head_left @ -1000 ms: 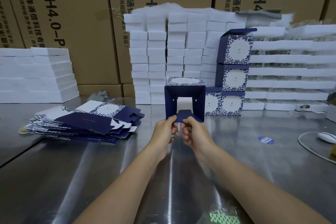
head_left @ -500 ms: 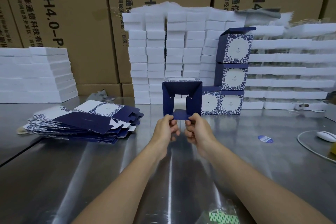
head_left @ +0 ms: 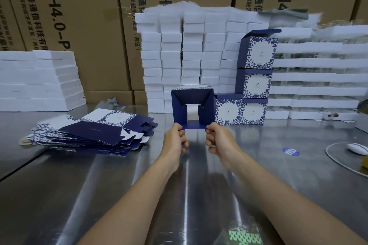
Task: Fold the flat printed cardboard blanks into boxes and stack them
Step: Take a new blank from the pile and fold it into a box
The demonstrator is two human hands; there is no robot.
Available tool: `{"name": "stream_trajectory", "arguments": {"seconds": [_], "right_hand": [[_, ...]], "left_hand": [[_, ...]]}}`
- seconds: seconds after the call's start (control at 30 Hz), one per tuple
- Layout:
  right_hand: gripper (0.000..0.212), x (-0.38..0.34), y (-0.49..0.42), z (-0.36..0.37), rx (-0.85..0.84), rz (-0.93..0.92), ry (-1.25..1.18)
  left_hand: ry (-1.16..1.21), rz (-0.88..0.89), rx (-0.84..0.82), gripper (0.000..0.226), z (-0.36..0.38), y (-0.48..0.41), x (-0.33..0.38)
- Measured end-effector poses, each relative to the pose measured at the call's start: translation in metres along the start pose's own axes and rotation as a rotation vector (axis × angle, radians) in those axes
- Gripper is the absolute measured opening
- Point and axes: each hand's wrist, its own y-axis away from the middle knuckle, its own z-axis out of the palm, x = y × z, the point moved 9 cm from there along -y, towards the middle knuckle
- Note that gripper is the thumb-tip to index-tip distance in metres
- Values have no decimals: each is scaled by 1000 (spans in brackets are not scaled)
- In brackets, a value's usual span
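Here, the half-folded box [head_left: 192,96] is held up just above the counter [head_left: 139,185], in the middle, with its open end facing the camera. It is dark blue inside, and you can see right through it. The left hand [head_left: 175,141] pinches its bottom left corner. The right hand [head_left: 219,141] pinches the bottom right. Each grip is closed tight on the cardboard. A pile of flat blanks [head_left: 95,135] lies to the left. Four finished boxes [head_left: 256,85] stand stacked behind on the right, against white foam blocks [head_left: 179,55].
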Motion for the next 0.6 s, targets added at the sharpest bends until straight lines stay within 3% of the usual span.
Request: {"name": "stream_trajectory", "arguments": {"seconds": [0.3, 0.43, 0.53, 0.6], "right_hand": [[28, 2, -7, -3, -31, -30, 117], [31, 2, -9, 2, -79, -52, 82], [28, 4, -11, 2, -153, -23, 104], [21, 7, -11, 2, -174, -39, 241]], "left_hand": [[-65, 14, -156, 30, 11, -7, -5], [-63, 24, -132, 19, 10, -9, -8], [43, 132, -41, 41, -2, -13, 2], [32, 201, -31, 44, -6, -14, 10]]}}
